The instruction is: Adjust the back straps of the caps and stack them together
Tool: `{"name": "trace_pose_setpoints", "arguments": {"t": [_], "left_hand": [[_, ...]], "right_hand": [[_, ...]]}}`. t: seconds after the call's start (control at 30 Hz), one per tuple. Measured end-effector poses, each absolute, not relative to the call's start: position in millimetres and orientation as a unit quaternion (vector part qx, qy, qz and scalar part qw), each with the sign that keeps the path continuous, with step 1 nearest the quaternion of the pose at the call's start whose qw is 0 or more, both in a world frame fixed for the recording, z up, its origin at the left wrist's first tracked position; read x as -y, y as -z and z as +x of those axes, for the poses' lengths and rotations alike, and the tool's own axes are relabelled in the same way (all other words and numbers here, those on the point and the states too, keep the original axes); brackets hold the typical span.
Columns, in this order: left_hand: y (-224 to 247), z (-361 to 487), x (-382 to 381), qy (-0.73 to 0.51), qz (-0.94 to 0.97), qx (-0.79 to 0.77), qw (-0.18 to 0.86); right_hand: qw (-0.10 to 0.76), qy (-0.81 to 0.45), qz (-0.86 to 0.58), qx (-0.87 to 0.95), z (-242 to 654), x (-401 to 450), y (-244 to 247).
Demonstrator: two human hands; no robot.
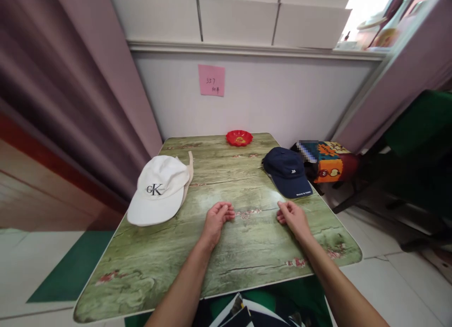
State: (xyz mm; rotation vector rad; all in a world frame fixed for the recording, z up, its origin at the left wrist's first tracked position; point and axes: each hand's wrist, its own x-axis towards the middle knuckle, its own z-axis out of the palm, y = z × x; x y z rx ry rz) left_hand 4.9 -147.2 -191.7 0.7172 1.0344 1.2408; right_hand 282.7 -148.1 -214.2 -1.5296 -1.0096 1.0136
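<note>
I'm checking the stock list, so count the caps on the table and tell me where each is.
2: the white cap is on the left side of the table, the navy cap on its right side. No others show.

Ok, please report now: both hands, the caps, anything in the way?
Left hand, right hand: loosely curled, holding nothing. White cap left of left hand; navy cap just beyond right hand. Red dish farther back, not in the way.

Two baseball caps [160, 186] [286, 169], left and right of centre; two hands [217, 219] [294, 219] below centre. One sticky note [212, 80] and one scalloped dish [239, 138], above centre; one desk [254, 256].
</note>
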Motion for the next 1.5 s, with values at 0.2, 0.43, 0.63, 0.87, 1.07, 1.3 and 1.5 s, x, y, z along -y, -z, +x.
{"name": "trace_pose_setpoints", "arguments": {"t": [0.2,0.43,0.63,0.87,1.07,1.3,1.5], "left_hand": [[193.2,7.0,149.4,-0.551,0.318,-0.453,0.624],[193.3,8.9,152.4,-0.547,0.34,-0.468,0.605],[134.7,-45.1,116.9,-0.573,0.473,-0.618,0.257],[62.2,-145.9,67.5,-0.361,0.472,-0.793,-0.133],[63.5,-172.8,58.2,-0.232,0.457,-0.857,-0.06],[3.1,-147.5,76.9,-0.351,0.485,-0.792,-0.123],[-22.7,-91.3,75.4,-0.507,0.545,-0.668,-0.022]], "right_hand": [[0.422,-0.389,-0.574,0.584,215.3,122.6,209.8],[0.393,-0.281,-0.575,0.66,168.7,70.4,207.9],[0.383,-0.249,-0.588,0.667,163.2,53.0,213.1],[0.388,-0.243,-0.578,0.675,165.1,56.0,215.2],[0.394,-0.257,-0.569,0.675,166.0,55.8,215.9],[0.412,-0.28,-0.55,0.67,167.5,56.8,215.6],[0.467,-0.459,-0.466,0.595,170.7,58.7,216.3]]}}
